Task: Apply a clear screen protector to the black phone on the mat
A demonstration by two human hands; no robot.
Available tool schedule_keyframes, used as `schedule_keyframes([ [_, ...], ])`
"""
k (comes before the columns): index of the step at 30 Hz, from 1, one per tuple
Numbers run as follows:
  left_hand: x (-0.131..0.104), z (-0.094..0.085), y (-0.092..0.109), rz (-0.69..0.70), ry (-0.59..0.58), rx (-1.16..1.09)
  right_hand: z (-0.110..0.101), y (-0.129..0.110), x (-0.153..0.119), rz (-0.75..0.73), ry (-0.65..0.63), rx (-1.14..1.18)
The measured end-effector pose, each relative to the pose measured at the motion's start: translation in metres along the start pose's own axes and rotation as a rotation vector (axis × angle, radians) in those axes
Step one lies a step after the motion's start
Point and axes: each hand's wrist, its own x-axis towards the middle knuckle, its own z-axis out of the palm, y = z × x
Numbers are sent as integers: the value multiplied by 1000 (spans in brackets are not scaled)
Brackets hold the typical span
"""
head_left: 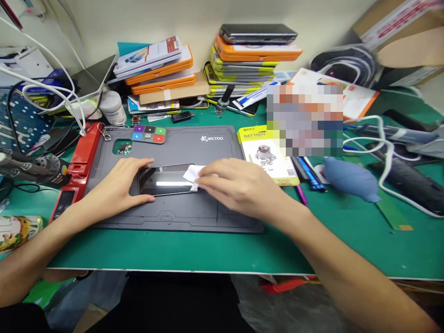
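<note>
A phone (164, 178) with a dark, glossy screen lies flat on a grey work mat (194, 212), a bright streak of light reflected in its glass. My left hand (120, 187) holds the phone's left end, with thumb and fingers along its two long edges. In my right hand (239, 185) a folded white cloth (191, 175) is pinched between the fingertips, and it touches the right part of the screen. The phone's right end is partly hidden by the cloth and my right hand.
Left of the mat stands a red device (83, 159). A yellow-and-white battery box (268, 157) is at the mat's right edge, with a blue air blower (352, 179) farther right. Stacked orange cases (163, 83) and a small bottle (224, 101) are behind.
</note>
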Motion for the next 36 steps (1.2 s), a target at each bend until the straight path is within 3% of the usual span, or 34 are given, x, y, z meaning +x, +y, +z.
schedule_keyframes([
  [4, 0, 2, -1, 23, -2, 11, 7, -11, -1, -87, -17, -3],
  [10, 1, 2, 0, 27, -9, 16, 8, -2, -1, 71, 34, 59],
  [14, 1, 2, 0, 30, -1, 26, 3, -5, -2, 40, 22, 84],
  [18, 1, 3, 1, 47, 4, 22, 0, -9, -2, -50, 1, 31],
  [26, 0, 4, 0, 60, 18, 26, 12, -5, 0, -49, 89, -158],
  [36, 0, 6, -2, 70, 21, 33, 14, -2, 1, -22, 58, -141],
])
